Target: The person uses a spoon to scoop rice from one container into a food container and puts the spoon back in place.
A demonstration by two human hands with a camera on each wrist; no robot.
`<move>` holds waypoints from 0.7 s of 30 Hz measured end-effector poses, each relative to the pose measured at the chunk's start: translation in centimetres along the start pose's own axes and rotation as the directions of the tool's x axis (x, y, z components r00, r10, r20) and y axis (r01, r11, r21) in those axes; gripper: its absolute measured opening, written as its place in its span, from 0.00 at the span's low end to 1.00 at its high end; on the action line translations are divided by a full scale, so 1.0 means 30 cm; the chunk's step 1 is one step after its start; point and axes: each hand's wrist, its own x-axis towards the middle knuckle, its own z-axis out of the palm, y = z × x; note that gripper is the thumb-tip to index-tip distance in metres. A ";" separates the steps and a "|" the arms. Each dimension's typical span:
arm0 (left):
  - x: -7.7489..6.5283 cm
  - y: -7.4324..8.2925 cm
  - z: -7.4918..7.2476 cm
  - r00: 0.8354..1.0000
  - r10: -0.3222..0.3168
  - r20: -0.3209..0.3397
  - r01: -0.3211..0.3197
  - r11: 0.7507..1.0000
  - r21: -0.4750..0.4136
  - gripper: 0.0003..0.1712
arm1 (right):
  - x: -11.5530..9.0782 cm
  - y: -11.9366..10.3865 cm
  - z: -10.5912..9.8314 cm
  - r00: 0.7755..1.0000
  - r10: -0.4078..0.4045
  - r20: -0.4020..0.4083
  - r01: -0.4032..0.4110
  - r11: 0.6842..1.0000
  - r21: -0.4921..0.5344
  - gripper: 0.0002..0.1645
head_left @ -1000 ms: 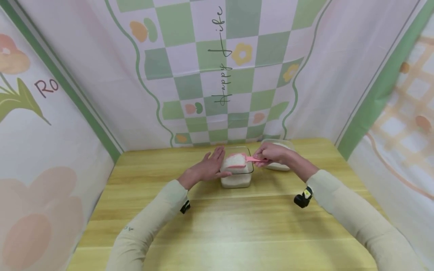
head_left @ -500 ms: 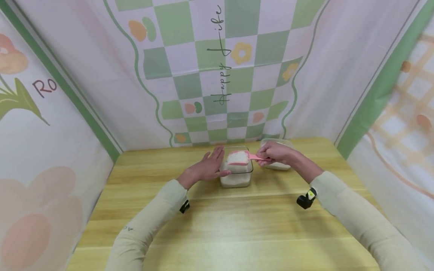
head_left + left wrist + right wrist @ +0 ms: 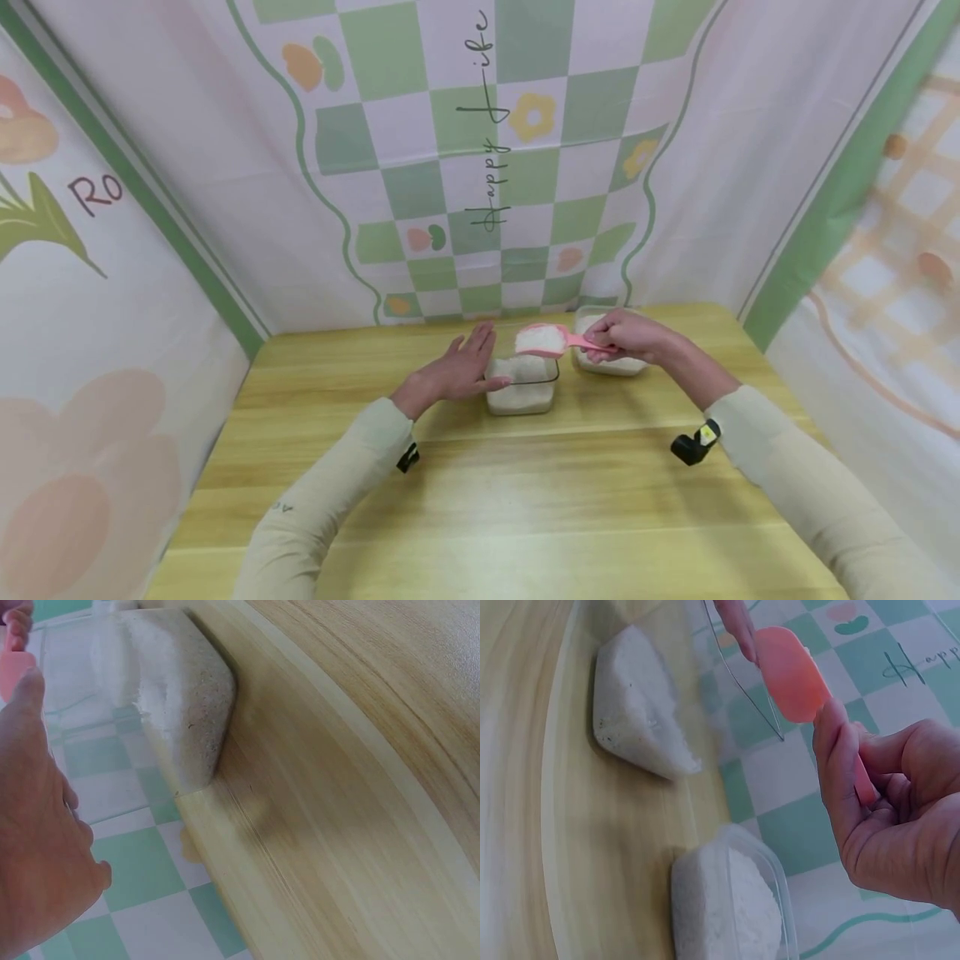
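Note:
My right hand [image 3: 630, 336] grips the handle of a pink scoop [image 3: 789, 675], heaped with white grains [image 3: 540, 339]. The scoop is roughly level, raised above the back right part of a clear, dark-rimmed container [image 3: 521, 403] partly filled with white grains. At that container's left side is my left hand [image 3: 459, 372], its fingers straight and its thumb along the near rim; whether it presses the wall cannot be made out. A second clear container [image 3: 611, 367], also holding white material, stands to the right, partly hidden beneath my right hand.
Both containers stand near the back edge of a wooden table [image 3: 480, 500]. Behind it hangs a green-and-white checked cloth [image 3: 480, 275], and printed cloths flank both sides. A small black camera sits on each wrist.
My right hand has moved to the right and slightly up, carrying the loaded scoop from over the middle of the left container toward the right one. My left hand stays put.

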 end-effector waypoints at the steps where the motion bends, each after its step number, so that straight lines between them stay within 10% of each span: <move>1: -0.001 0.000 0.000 1.000 0.000 0.001 0.000 1.000 0.002 0.56 | -0.005 0.002 -0.005 1.000 -0.003 -0.004 0.003 1.000 -0.003 0.18; 21: 0.008 -0.007 0.008 1.000 0.003 -0.008 -0.002 1.000 0.020 0.57 | -0.099 0.050 -0.134 0.997 -0.002 -0.076 0.001 1.000 -0.014 0.21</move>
